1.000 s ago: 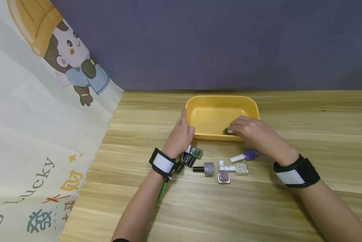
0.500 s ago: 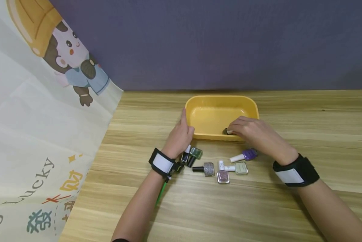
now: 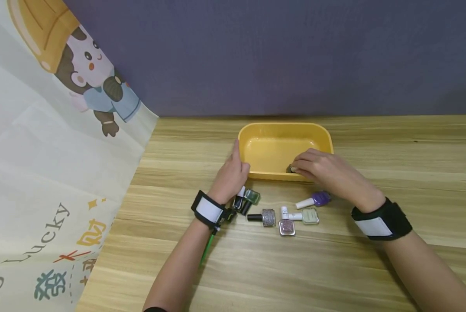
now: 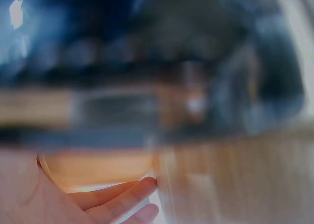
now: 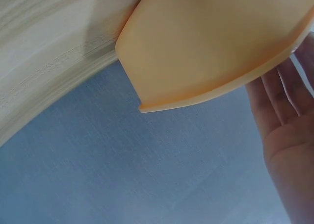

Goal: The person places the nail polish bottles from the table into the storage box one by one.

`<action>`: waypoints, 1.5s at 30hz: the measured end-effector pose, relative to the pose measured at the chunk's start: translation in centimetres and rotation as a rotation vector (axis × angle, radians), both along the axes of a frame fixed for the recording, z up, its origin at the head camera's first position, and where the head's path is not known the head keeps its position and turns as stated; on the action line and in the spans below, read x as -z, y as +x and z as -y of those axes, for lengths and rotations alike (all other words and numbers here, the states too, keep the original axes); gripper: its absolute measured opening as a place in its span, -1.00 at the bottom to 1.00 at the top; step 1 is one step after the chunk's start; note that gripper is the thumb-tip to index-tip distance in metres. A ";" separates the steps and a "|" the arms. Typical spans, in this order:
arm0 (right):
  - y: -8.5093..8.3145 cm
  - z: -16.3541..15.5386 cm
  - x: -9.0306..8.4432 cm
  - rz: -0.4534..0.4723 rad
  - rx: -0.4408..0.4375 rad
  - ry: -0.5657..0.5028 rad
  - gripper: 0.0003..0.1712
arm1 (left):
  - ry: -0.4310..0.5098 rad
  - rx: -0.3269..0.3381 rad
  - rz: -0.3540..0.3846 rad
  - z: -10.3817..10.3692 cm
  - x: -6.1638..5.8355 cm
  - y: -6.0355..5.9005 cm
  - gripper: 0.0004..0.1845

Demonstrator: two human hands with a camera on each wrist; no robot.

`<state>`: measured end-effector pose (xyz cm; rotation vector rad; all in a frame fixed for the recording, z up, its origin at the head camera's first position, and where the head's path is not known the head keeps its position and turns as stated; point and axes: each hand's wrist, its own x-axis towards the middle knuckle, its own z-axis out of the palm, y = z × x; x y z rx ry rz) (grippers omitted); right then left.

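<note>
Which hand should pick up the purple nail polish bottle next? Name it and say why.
Right, probably. The right hand is just above the purple bottle, though its fingers pinch a small bottle in the yellow tray. The left hand steadies the tray's corner.

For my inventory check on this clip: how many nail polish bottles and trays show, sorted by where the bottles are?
Nail polish bottles lying on the table: 6 (black-capped pair, silver glitter, pink glitter, pale green, purple)
Nail polish bottle pinched by the right hand in the tray: 1
Yellow tray, left hand on its rim: 1
Total: 8
</note>
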<state>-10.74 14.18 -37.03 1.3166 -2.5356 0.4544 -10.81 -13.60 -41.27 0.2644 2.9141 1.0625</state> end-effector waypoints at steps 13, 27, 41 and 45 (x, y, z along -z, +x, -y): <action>0.4 0.5 -0.8 -0.082 -0.072 -0.057 -0.55 | 0.003 -0.002 0.009 0.1 0.0 0.0 -0.17; 1.7 0.9 -1.7 -0.087 -0.083 0.016 -0.78 | -0.009 0.008 -0.009 0.2 0.0 0.0 -0.18; 2.7 1.5 -2.2 0.090 -0.101 0.112 -0.83 | -0.015 0.006 -0.018 0.1 0.2 -0.2 -0.18; 2.7 1.6 -1.9 0.151 -0.103 0.167 -0.83 | -0.020 0.009 -0.011 0.1 0.1 -0.1 -0.17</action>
